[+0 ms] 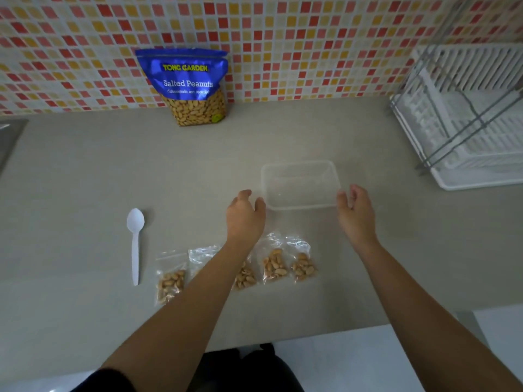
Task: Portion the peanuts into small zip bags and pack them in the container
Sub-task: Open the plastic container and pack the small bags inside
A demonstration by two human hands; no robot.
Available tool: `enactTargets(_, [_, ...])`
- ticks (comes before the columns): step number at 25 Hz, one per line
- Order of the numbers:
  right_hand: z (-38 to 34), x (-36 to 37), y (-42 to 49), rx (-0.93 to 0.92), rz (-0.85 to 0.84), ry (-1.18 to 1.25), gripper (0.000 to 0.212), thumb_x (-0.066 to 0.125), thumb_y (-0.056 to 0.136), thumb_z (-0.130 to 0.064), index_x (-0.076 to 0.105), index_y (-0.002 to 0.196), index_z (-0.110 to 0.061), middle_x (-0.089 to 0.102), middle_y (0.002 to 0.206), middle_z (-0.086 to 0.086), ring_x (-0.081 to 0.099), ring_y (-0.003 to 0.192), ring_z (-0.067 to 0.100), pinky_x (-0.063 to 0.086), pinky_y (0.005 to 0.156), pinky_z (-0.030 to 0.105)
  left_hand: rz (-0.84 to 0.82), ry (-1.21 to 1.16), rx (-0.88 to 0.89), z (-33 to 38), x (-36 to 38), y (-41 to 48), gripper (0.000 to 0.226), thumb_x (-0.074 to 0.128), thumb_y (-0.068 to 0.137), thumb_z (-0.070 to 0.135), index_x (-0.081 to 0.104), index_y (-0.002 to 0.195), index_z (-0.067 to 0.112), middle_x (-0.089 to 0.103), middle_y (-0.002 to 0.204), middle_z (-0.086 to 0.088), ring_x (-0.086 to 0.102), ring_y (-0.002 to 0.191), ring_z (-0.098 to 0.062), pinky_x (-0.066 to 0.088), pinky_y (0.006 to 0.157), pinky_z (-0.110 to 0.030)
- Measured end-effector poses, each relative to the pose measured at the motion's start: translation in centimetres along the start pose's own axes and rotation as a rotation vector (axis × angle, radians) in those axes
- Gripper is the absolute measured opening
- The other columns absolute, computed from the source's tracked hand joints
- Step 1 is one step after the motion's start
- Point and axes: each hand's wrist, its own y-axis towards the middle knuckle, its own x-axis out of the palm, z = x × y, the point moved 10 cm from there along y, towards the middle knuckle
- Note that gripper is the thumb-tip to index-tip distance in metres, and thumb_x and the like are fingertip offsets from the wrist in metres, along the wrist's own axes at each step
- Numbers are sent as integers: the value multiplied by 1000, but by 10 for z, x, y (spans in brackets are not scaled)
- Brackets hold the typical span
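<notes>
A clear plastic container (300,164) sits empty on the grey counter, right of centre. My left hand (245,215) hovers at its near left corner and my right hand (355,210) at its near right corner, both with relaxed fingers holding nothing. Whether either hand touches the rim I cannot tell. Several small zip bags of peanuts lie in a row near the front edge, such as one at the left (170,280) and one at the right (302,264). My left forearm covers part of that row. A blue bag of salted peanuts (188,86) stands against the tiled wall.
A white plastic spoon (135,244) lies left of the zip bags. A white dish rack (467,114) fills the back right corner. A sink edge (8,142) shows at the far left. The counter's front edge (311,336) runs below the bags.
</notes>
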Motion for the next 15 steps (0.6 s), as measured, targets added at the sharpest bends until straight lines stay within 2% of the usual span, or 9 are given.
enactTargets(1, [4,11,11,50,-66,-33,52,46,95,-30,37,137,0,45,140,18,46,126,30,33,106,34,-72,34,-35,-1,8,6,44,44,96,28,44,132,3,58,124,-15,55,113,-30,42,93,-32])
enactTargets(2, [6,21,18,79,-116,-61,52,44,96,-31,35,138,-2,44,141,18,45,128,30,33,106,35,-129,33,-56,1,14,9,43,44,96,29,45,130,3,62,115,-14,56,108,-29,42,89,-31])
enactTargets(4, [2,31,24,51,-156,-130,42,45,96,-28,45,131,-4,56,127,20,52,118,33,38,96,34,-184,-25,-55,6,23,13,24,47,95,25,54,112,9,59,83,-2,55,84,-22,40,79,-28])
enactTargets(5, [-3,36,24,19,-156,-159,37,47,95,-26,51,125,-5,61,117,21,56,111,34,41,90,34,-177,-35,-48,8,21,15,15,49,93,20,56,103,11,55,77,-1,54,78,-20,39,76,-28])
enactTargets(7, [-16,49,20,-20,-172,-182,31,50,93,-24,56,117,-4,64,107,20,59,101,35,42,81,33,-145,-43,-63,1,9,22,21,51,90,13,56,109,5,61,90,-9,59,88,-26,43,74,-28])
enactTargets(8, [-23,58,16,-29,-194,-187,31,51,93,-24,56,115,-3,64,106,20,59,101,35,41,80,33,-120,-48,-87,-7,-2,23,29,51,89,11,54,116,3,63,99,-12,60,96,-29,44,75,-28])
enactTargets(10, [-39,85,3,-45,-256,-186,35,52,93,-26,54,118,-2,63,111,20,58,104,34,40,81,31,-57,-39,-118,-27,-31,25,35,52,87,10,54,121,2,66,107,-13,60,101,-31,46,79,-28])
enactTargets(13, [-64,131,-22,-101,-346,-177,42,55,91,-31,54,120,-1,63,112,20,58,105,32,41,82,30,27,-18,-159,-63,-77,22,29,51,85,9,59,113,7,65,96,-11,60,95,-31,46,82,-32])
enactTargets(15, [-76,154,-40,-119,-380,-158,43,58,89,-31,54,120,-1,65,110,19,59,103,32,43,83,30,89,-23,-196,-86,-104,16,19,51,86,11,58,104,16,59,89,-2,57,87,-26,44,78,-32])
